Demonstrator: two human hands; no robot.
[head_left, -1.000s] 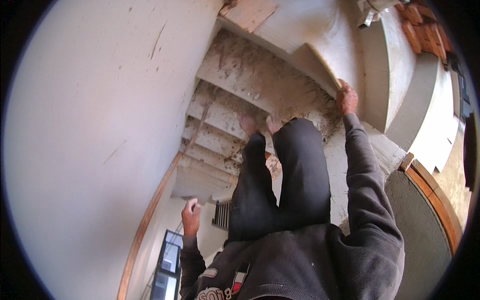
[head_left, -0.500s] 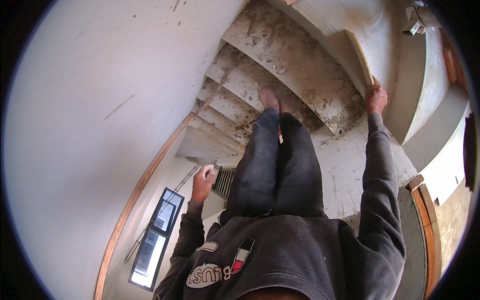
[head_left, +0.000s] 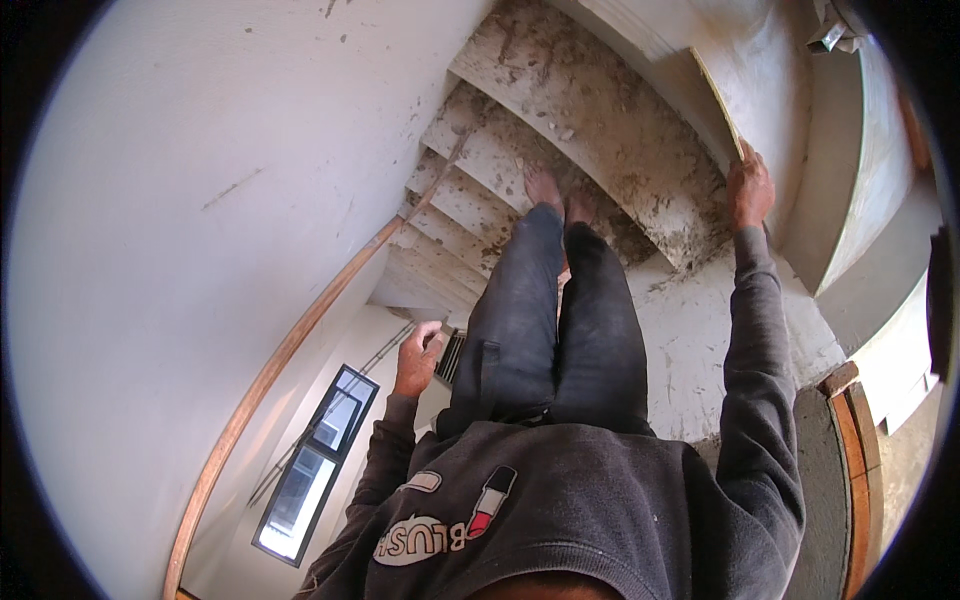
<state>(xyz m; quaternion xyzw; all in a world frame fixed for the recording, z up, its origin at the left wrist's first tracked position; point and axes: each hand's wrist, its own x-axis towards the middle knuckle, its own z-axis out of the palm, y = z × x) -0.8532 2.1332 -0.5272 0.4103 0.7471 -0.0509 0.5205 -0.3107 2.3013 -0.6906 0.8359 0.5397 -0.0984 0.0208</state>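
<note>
Fingers of the right hand point(head_left: 750, 190) grip the near end of a thin pale board point(head_left: 722, 103), seen edge-on beside a curved plastered wall point(head_left: 775, 100), as I follow remotely through the head camera; whether board and wall touch, I cannot tell. Loosely curled fingers of the left hand point(head_left: 418, 362) hang clear of the wooden handrail point(head_left: 252, 398); I cannot tell if they hold anything. By my reading, the end-only grip could let the board twist or scrape the wall. Farther down, bare feet point(head_left: 542, 187) stand on a dirt-strewn stair point(head_left: 610, 130), where loose grit point(head_left: 566, 133) and a left hand off the handrail could, I judge, cause a slip. I make out no container; an angular metal piece point(head_left: 828, 37) at upper right may be hollow, its contents unseen. Beyond lies a dark-framed window point(head_left: 300, 495).
</note>
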